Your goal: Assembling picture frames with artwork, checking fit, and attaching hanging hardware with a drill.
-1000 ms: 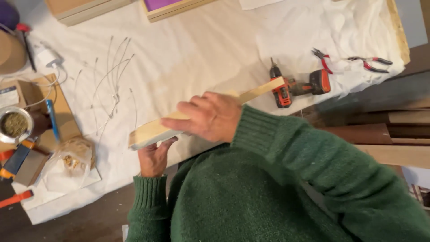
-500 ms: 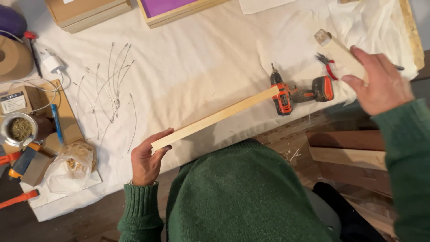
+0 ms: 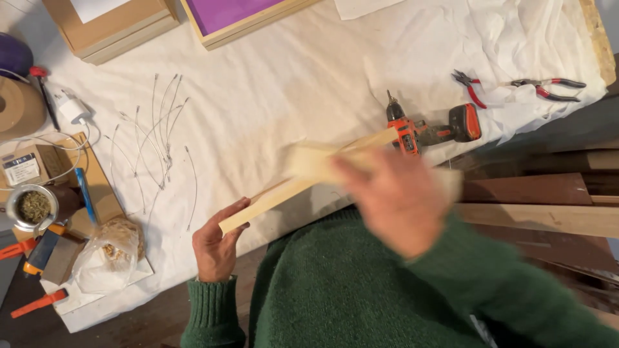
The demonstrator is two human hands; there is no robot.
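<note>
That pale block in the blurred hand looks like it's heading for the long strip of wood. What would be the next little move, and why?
Probably to lay the pale block flat on the wooden strip and steady it. The right hand is motion-blurred with the block over the strip's middle, while the left hand has its grip on the near end, holding the strip above the white cloth.

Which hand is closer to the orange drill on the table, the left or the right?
Right. The right hand, blurred, is over the wooden strip just below and left of the orange drill. The left hand holds the strip's far end, much farther left.
</note>
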